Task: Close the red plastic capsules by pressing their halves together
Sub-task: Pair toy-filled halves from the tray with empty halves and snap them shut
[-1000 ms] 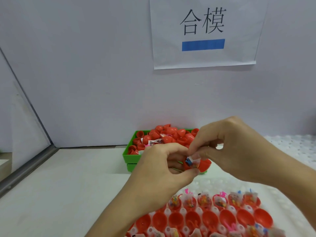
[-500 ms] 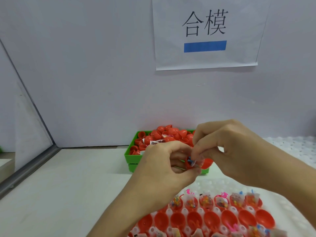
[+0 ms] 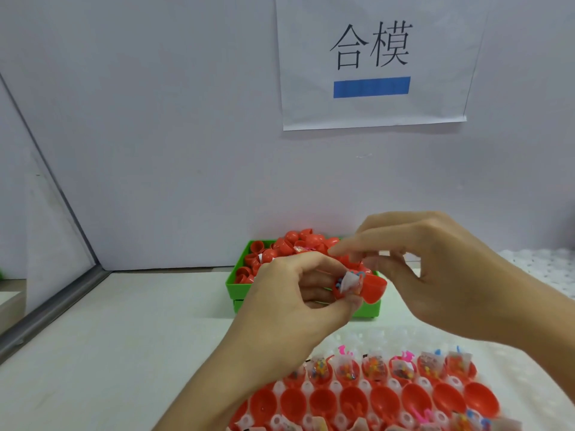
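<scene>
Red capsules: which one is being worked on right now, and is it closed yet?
The capsule held in the left hand, above the green bin. Its halves gape with a small packet sticking out; the others sit in the tray or bin.

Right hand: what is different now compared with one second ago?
The right hand has let go of the small packet and lifted off, fingers spread above the open red capsule. The left hand keeps its grip on the capsule, packet sticking out. Green bin and tray are unchanged.
</scene>
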A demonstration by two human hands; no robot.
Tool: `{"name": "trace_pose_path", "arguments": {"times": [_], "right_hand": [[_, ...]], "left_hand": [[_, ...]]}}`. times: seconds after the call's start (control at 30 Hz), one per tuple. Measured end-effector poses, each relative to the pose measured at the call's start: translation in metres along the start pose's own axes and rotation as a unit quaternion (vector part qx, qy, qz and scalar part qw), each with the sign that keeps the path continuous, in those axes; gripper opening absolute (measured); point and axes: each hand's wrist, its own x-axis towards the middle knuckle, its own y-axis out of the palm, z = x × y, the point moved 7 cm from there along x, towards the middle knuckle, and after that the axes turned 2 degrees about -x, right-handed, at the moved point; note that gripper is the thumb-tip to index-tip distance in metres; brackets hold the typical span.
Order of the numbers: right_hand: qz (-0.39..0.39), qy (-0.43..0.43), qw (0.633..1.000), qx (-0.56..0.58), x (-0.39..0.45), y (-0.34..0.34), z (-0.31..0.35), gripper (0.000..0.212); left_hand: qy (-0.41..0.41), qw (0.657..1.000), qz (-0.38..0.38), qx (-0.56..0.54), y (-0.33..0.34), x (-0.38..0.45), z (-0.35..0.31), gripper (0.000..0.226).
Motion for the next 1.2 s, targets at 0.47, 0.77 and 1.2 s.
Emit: {"name": "trace_pose_path", "arguments": {"times": [0.47,0.77,1.2], "right_hand": [[0.156,0.217,0.882,0.388,-0.021,0.021,-0.052,0.028],[0.059,0.183,0.953,0.233,-0.010,0.007,-0.040,0.034],[-0.001,0.184,0.952,0.245,-0.006,0.006,-0.031,0.026]], "left_hand": [[0.013,0.998,0.007,-0.064,-0.008,0.001,-0.004,0.020],[0.011,1.000,0.002,-0.011,-0.006,0.000,-0.002,0.013],[0.053,0.996,-0.067,0.013,-0.011,-0.002,-0.011,0.024]]}}
